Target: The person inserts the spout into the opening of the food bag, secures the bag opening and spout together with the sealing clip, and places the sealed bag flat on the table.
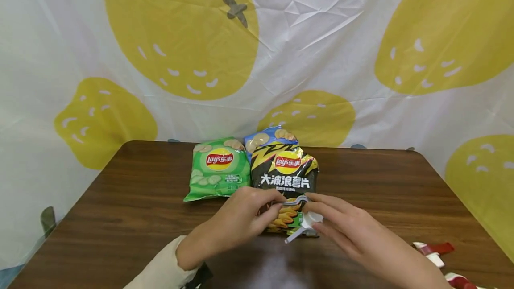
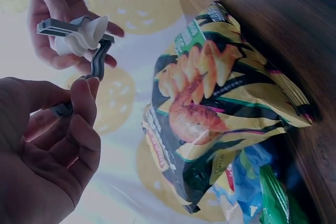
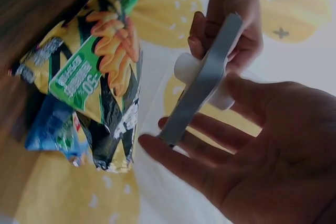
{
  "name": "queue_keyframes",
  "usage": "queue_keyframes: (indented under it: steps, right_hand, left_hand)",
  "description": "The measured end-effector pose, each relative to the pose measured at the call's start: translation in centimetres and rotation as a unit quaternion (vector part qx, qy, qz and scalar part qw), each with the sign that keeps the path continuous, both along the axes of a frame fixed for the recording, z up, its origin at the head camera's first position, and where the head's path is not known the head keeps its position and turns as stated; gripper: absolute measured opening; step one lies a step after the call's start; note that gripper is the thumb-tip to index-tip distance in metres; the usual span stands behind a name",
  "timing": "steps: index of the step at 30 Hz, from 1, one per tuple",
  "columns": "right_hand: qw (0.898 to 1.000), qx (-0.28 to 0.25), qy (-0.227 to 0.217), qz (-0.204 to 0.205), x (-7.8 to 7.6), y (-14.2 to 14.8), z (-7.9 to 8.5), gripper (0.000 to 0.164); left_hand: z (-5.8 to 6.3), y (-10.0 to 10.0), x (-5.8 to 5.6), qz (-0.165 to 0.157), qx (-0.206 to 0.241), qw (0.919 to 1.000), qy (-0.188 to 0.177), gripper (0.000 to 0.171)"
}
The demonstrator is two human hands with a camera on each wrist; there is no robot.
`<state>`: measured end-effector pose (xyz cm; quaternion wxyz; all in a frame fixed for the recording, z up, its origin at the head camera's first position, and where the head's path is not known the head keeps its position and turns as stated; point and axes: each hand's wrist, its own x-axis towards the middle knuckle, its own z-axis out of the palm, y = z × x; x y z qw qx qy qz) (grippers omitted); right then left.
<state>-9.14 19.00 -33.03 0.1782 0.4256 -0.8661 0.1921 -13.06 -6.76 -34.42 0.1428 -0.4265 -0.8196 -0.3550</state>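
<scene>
Between both hands is a grey bag clip [image 1: 311, 219] with a white round spout, its two arms spread apart. My left hand [image 1: 237, 217] pinches the end of one grey arm between thumb and fingers, seen close up in the left wrist view. My right hand [image 1: 355, 229] holds the clip at its white spout side, thumb on one side and fingertips on the other. In the right wrist view the grey bar [image 3: 202, 85] hides part of the spout. Just behind the clip in the head view stands a black chip bag [image 1: 286, 181], partly covered by the hands.
A green chip bag [image 1: 220, 171] leans left of the black one, and a blue chip bag [image 1: 277, 136] shows behind it. Red-and-white plastic pieces [image 1: 433, 253] lie on the brown table [image 1: 132, 200] at the right. A lemon-printed cloth [image 1: 321, 35] hangs along the table's back edge.
</scene>
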Motion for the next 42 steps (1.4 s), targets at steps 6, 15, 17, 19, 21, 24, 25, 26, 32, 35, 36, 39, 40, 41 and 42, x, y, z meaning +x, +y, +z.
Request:
queue_keyframes:
  steps: [6,15,17,19,21,24,25,26,32,35,36,39,40,41,42]
  right_hand:
    - [0.996,0.051,0.054,-0.049,0.3,-0.3,-0.1,0.034]
    - [0.997,0.019,0.052,-0.049,0.1,0.1,0.1,0.037]
    - [0.998,0.007,0.044,-0.048,0.1,0.2,0.3,0.034]
    - [0.998,-0.005,0.038,-0.043,0.0,0.3,0.5,0.034]
    - [0.998,-0.021,0.041,-0.034,0.0,0.3,0.7,0.034]
    - [0.998,-0.035,0.048,-0.023,-0.1,0.3,1.0,0.036]
    - [0.998,-0.038,0.050,-0.021,-0.1,0.3,1.1,0.037]
    - [0.998,-0.039,0.049,-0.021,-0.1,0.3,1.1,0.037]
    - [0.999,-0.029,0.031,-0.034,-0.3,0.7,1.1,0.038]
    - [0.999,-0.023,0.019,-0.042,-0.3,0.8,1.0,0.044]
    - [0.999,-0.020,0.014,-0.044,-0.3,0.8,1.0,0.044]
    - [0.999,-0.014,0.004,-0.050,-0.3,0.8,0.9,0.042]
    - [0.999,-0.013,0.003,-0.051,-0.3,0.8,0.9,0.041]
    - [0.999,-0.011,0.003,-0.052,-0.3,0.8,0.8,0.041]
    - [0.999,-0.010,0.003,-0.052,-0.4,0.9,0.8,0.040]
  left_hand:
    - [-0.4,-0.2,-0.5,0.007,0.007,0.9999,0.008,0.010]
    - [-0.3,-0.3,-1.0,0.000,0.012,0.9999,-0.007,0.012]
    - [-0.3,-0.4,-1.1,0.004,0.011,0.9999,-0.003,0.011]
    - [-0.4,-0.4,-1.1,0.008,0.007,0.9999,0.000,0.011]
    - [-0.7,-0.5,-1.1,0.001,0.001,0.9999,-0.015,0.011]
    - [-1.6,-0.6,-1.0,-0.012,-0.021,0.9994,-0.023,0.011]
    - [-2.0,-0.6,-0.9,-0.017,-0.030,0.9992,-0.022,0.011]
    - [-2.4,-0.6,-0.8,-0.021,-0.038,0.9989,-0.020,0.011]
    - [-4.3,-0.8,-0.6,-0.029,-0.068,0.9973,0.002,0.010]
    - [-4.9,-0.9,-0.5,-0.034,-0.088,0.9955,-0.005,0.009]
    - [-5.0,-0.9,-0.5,-0.035,-0.097,0.9946,-0.006,0.009]
    - [-5.4,-0.9,-0.5,-0.041,-0.124,0.9912,-0.019,0.009]
    - [-5.5,-0.9,-0.5,-0.045,-0.131,0.9899,-0.029,0.009]
    - [-5.5,-0.9,-0.5,-0.048,-0.137,0.9885,-0.040,0.010]
    - [-5.6,-0.9,-0.5,-0.050,-0.144,0.9871,-0.049,0.011]
